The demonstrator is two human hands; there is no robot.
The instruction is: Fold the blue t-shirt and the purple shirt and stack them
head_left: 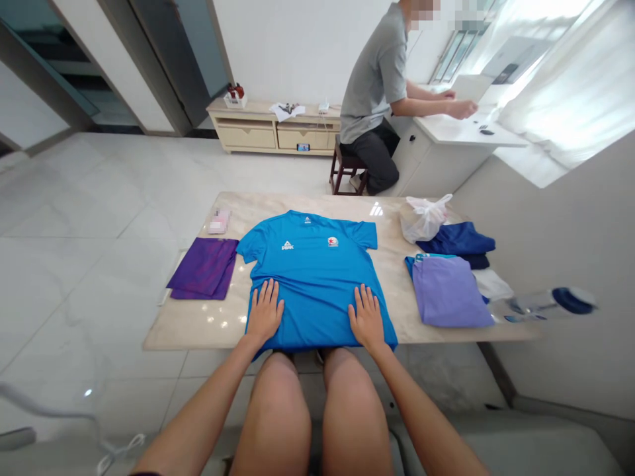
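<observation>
A bright blue T-shirt [312, 264] lies spread face up on the low marble table [208, 324], its hem hanging over the near edge. My left hand [265, 311] rests flat on the shirt's lower left part, fingers spread. My right hand [367, 316] lies flat on the lower right part, fingers spread too. Neither hand holds anything. My bare knees show below the table edge.
A folded purple garment [204, 268] lies left of the shirt, a small pink packet [219, 221] behind it. On the right are a lilac folded garment [449, 291], a navy one [459, 241], a white plastic bag [421, 218] and a clear bottle [546, 304]. Another person [377, 99] sits at a white desk beyond.
</observation>
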